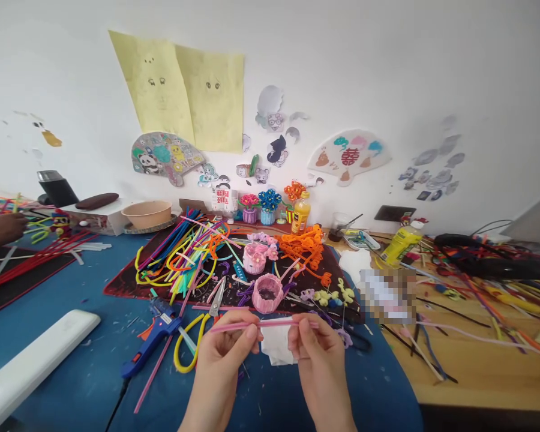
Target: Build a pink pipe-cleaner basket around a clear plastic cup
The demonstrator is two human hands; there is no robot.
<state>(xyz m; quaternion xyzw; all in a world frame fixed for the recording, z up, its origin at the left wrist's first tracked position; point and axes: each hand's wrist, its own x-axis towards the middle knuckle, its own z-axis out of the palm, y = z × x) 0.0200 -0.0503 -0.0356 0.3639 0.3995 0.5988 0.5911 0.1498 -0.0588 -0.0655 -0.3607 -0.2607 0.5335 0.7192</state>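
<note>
Between my two hands a pink pipe cleaner (276,322) is stretched level, just above a folded white tissue (279,345). My left hand (229,348) pinches it near one end, thumb against fingers. Its other side is pinched in my right hand (317,351). Straight beyond them stands a small round pink basket (268,293) made of pipe cleaners. Behind that is another pink piece (254,258) with flower shapes. Close to my left hand lie yellow-handled scissors (191,342) and a blue glue gun (155,336).
A loose heap of coloured pipe cleaners (193,252) covers the dark mat, with orange ones (301,249) on the right. A long white device (40,354) lies at left. Another person's hand (4,230) is at the far left. Bottles (402,240) stand near the wall.
</note>
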